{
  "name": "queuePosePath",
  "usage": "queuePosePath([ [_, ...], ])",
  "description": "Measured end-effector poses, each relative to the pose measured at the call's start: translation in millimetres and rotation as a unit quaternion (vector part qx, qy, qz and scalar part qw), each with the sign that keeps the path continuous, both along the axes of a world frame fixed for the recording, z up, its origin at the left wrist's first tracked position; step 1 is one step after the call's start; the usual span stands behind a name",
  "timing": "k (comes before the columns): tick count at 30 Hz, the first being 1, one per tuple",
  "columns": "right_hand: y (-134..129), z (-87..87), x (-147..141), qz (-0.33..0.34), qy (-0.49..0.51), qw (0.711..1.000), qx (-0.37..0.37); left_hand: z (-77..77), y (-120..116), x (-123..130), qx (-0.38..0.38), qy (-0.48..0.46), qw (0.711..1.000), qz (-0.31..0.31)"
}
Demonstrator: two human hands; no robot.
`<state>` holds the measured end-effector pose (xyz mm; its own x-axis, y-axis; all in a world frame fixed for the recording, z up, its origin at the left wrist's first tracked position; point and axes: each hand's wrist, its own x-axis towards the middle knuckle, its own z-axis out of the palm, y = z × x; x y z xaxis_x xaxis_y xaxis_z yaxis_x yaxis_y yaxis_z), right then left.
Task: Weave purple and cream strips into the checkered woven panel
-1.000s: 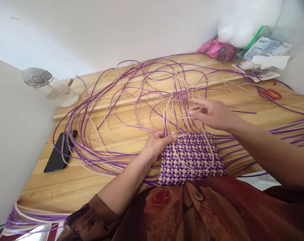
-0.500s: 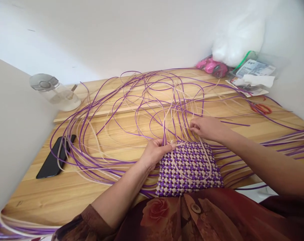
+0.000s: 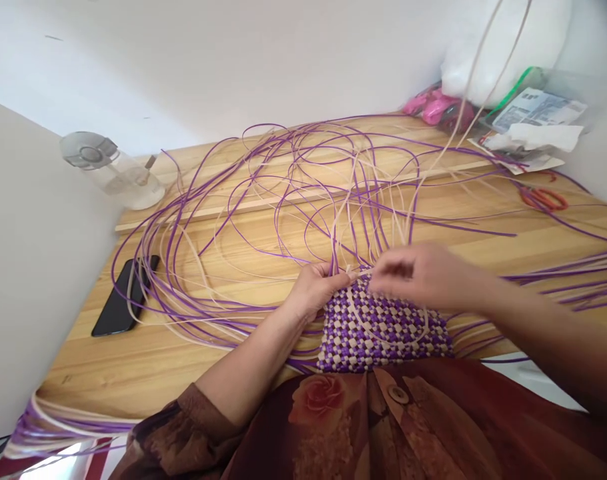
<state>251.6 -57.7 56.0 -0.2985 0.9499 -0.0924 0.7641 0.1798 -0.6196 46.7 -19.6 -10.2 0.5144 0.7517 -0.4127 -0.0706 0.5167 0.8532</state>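
Observation:
A purple-and-cream checkered woven mat lies at the near edge of the wooden table, against my lap. My left hand pinches cream and purple strips at the mat's far left corner. My right hand hovers blurred over the mat's far edge, fingers closed on a cream strip that rises up past the top of the view. Long loose purple strips and cream strips loop across the table beyond the mat.
A black phone lies at the left under some strips. A clear bottle rests on its side at the back left. Orange scissors, papers, a pink object and a white bag sit at the back right.
My right hand has moved nearer, over the mat's far edge, and a cream strip now sweeps high into the air. My left hand stays at the mat's corner.

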Motion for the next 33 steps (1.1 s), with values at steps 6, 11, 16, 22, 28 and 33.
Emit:
queuePosePath([
  [6, -39.0, -1.0, -39.4, 0.082, -0.126, 0.987, 0.064, -2.3, 0.7, -0.5, 0.016, 0.009, 1.0, 0.006],
  [11, -26.4, 10.8, -22.7, 0.077, -0.174, 0.969, 0.156, -1.7, 0.4, -0.1, 0.014, 0.007, 1.0, -0.009],
  [16, -31.2, 13.5, -24.9, 0.238, -0.277, 0.907, 0.209, -4.9, 1.0, 0.7, 0.047, 0.051, 0.998, 0.006],
  [22, -15.4, 22.8, -27.8, 0.22, -0.217, 0.936, 0.169, -6.6, 1.6, -0.4, 0.085, 0.07, 0.994, -0.009],
  [28, 10.0, 30.6, -21.0, 0.233, -0.241, 0.92, 0.204, -5.3, 2.1, -1.2, 0.102, 0.088, 0.991, -0.011],
  [33, 26.4, 24.4, -19.3, 0.254, -0.13, 0.958, -0.01, -4.1, 2.8, -2.7, 0.06, 0.05, 0.997, -0.018],
])
